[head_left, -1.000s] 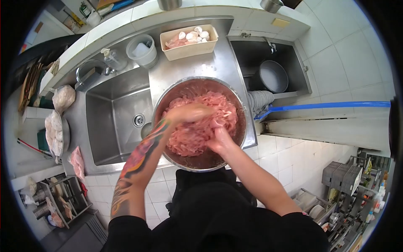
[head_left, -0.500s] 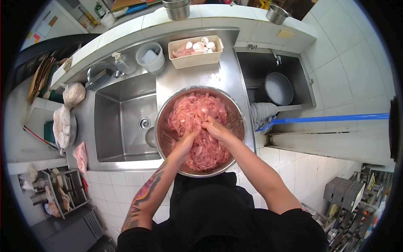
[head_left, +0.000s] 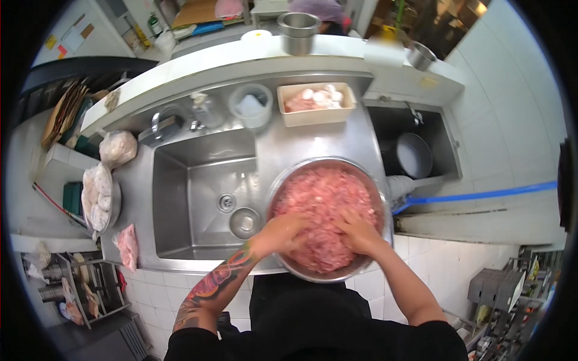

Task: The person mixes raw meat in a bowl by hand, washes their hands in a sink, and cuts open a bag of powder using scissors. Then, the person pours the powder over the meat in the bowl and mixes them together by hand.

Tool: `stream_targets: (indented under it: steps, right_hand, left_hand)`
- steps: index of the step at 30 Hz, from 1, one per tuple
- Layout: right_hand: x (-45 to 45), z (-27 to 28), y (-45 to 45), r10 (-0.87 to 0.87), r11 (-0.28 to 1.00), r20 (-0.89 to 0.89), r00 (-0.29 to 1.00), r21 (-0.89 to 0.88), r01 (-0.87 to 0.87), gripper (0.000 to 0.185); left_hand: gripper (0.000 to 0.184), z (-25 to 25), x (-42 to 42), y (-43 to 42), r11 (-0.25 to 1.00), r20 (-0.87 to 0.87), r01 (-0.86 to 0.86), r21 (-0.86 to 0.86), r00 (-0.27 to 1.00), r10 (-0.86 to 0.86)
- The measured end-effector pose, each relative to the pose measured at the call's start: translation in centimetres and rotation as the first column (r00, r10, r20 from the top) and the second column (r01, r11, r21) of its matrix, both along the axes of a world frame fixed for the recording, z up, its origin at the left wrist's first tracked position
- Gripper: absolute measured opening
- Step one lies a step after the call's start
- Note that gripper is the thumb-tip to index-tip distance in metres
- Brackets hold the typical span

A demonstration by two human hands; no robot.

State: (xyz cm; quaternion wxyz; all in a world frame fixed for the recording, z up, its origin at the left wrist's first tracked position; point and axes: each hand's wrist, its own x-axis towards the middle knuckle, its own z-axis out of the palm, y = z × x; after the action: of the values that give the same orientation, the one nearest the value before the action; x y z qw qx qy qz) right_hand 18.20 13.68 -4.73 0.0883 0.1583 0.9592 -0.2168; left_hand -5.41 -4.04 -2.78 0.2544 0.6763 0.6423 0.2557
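A large steel bowl full of raw sliced meat stands on the counter to the right of the sink. My left hand lies at the bowl's left side, its blurred fingers stretched over the meat. On the right side, my right hand rests on the meat with its fingers apart. Some fingertips sink into the slices and are hidden. Neither hand grips anything that I can make out.
Left of the bowl is a steel sink with a small metal bowl in it. Behind stand a cream tub of meat and whitish pieces and a plastic bucket. Bagged food sits far left. A blue pole crosses at right.
My hands were close together in the middle of the meat; now they are apart at its two sides. The meat lies flatter and more spread out. The camera view has shifted.
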Motion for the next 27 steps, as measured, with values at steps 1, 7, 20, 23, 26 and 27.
stream_targets:
  steps: [1,7,20,23,26,27]
  right_hand:
    - [0.0,1.2,0.0,-0.04,0.998,0.032,0.999,-0.053,0.041,0.043]
    - [-12.9,8.9,-1.0,-0.179,0.983,-0.339,0.924,-0.03,0.179,0.012]
    - [-56.3,-8.4,-19.4,-0.67,-0.166,0.191,0.717,-0.98,0.105,0.023]
    - [-57.3,-9.4,-21.2,-0.647,0.344,-0.058,0.76,-0.912,0.224,0.023]
    - [-55.9,-8.8,-21.5,-0.325,0.782,-0.163,0.932,-0.601,0.167,0.022]
    - [-55.9,-10.9,-21.2,-0.196,0.846,-0.213,0.957,-0.529,0.056,0.022]
  left_hand:
    - [0.03,1.3,-3.0,-0.2,0.999,0.151,-0.05,-0.003,0.987,0.05]
    - [0.044,-3.9,-25.3,-0.1,0.793,-0.238,-0.429,0.432,0.794,0.559]
    - [0.056,-13.7,-32.6,-10.0,0.659,0.878,-0.594,-0.462,-0.411,0.245]
    - [0.054,-8.9,-29.8,-10.7,0.624,0.796,-0.631,-0.461,-0.605,-0.023]
    - [0.066,-7.1,-28.5,-9.2,0.31,0.776,-0.725,-0.616,-0.488,0.401]
    - [0.085,-8.2,-29.7,-9.1,0.315,0.821,-0.78,-0.541,-0.41,0.397]
